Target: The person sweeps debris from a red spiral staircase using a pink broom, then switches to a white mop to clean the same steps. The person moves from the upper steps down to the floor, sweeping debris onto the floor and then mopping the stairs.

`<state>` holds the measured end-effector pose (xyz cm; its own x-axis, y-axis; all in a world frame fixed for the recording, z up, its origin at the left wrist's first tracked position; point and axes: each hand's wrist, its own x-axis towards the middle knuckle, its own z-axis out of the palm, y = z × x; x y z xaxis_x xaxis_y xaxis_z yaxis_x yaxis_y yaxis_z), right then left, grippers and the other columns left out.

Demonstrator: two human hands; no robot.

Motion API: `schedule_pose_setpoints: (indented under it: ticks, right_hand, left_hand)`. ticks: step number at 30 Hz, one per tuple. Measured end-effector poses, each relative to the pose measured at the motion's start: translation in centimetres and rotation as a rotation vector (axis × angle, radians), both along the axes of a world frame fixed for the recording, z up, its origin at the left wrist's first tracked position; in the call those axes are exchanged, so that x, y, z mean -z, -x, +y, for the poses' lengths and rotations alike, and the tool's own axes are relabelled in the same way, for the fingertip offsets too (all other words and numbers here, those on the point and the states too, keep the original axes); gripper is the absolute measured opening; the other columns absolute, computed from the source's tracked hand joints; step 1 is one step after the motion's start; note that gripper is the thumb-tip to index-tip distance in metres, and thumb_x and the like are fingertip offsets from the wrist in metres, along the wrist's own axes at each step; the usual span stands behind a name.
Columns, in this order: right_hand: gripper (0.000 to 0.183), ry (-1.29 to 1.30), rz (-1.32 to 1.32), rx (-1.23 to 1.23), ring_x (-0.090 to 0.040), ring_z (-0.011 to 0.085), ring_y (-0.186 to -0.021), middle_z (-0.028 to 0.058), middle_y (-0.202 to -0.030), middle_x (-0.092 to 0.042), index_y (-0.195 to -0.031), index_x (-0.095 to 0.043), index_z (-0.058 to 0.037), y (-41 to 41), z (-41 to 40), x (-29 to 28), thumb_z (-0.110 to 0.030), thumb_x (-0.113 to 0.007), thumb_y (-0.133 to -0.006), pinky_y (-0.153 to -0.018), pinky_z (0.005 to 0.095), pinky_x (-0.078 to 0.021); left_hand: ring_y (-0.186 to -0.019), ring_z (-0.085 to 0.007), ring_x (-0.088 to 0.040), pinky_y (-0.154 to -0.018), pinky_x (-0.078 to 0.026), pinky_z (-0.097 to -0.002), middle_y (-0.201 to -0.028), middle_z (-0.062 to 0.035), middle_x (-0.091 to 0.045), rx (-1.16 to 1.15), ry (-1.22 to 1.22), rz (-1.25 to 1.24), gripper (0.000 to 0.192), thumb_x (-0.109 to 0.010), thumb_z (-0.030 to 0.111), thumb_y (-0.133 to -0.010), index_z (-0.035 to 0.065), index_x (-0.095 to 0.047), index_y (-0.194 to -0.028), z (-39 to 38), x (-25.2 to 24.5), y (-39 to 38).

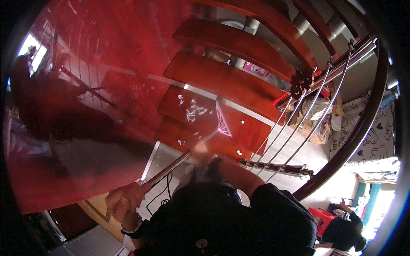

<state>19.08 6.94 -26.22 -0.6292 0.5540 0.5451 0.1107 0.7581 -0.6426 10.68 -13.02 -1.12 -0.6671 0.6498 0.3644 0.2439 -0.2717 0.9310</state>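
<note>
A broom (166,170) with a long metal-looking handle slants across the view, its pink, fan-shaped head (223,121) resting on a red wooden stair tread. My left hand (125,201) is closed round the handle's upper end at the lower left. Further down, my right hand (203,153) is on the handle too, blurred, in front of my body. White paper scraps (196,112) lie to the left of the broom head, and a few more (239,152) are on the steps nearer me and to the right.
More stair treads (224,70) curve away beyond. A dark handrail (358,137) with metal rods runs along the right, and a glossy red panel (96,96) fills the left. Boxes and bags (315,118) stand behind the rods. Another person (342,228) is at the lower right near a red stool.
</note>
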Motion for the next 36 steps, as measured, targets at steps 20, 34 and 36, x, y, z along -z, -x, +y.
schedule_pose_setpoints:
  ticks: [20, 34, 36]
  right_hand:
    - [0.021, 0.001, -0.226, -0.025, -0.06, 0.0314, -0.072, 0.0107, -0.075, -0.062, -0.072, -0.067, -0.0111, -10.0, 5.6, 1.5, -0.023, -0.067, -0.055, -0.064, 0.0418, -0.0488]
    - [0.027, 0.104, -0.207, -0.242, -0.056, 0.0369, -0.071, 0.0145, -0.075, -0.058, -0.081, -0.063, -0.0054, -2.0, -0.5, 1.0, -0.018, -0.063, -0.057, -0.061, 0.0462, -0.044]
    - [0.023, 0.101, -0.116, -0.138, -0.055, 0.0385, -0.066, 0.0133, -0.067, -0.057, -0.077, -0.063, -0.0065, -1.4, -1.2, -0.5, -0.018, -0.063, -0.057, -0.061, 0.0462, -0.0436]
  left_hand:
    - [-0.06, -0.017, -0.045, -0.061, -0.041, -0.0358, -0.063, -0.0081, -0.051, 0.786, 0.06, -0.204, 0.022, -0.049, 0.009, -0.083, -0.0001, -0.049, -0.063, 3.8, 0.4, -0.6]
    - [-0.046, -0.0155, -0.039, -0.054, -0.04, -0.0314, -0.05, -0.0067, -0.045, 0.33, 0.05, -0.132, 0.033, -0.045, 0.013, -0.082, 0.0053, -0.037, -0.051, -2.1, -2.2, -0.7]
    - [-0.047, -0.0161, -0.041, -0.055, -0.041, -0.0322, -0.051, -0.0065, -0.046, 0.315, 0.047, -0.073, 0.031, -0.047, 0.014, -0.081, 0.0049, -0.039, -0.052, -2.8, -2.7, -0.8]
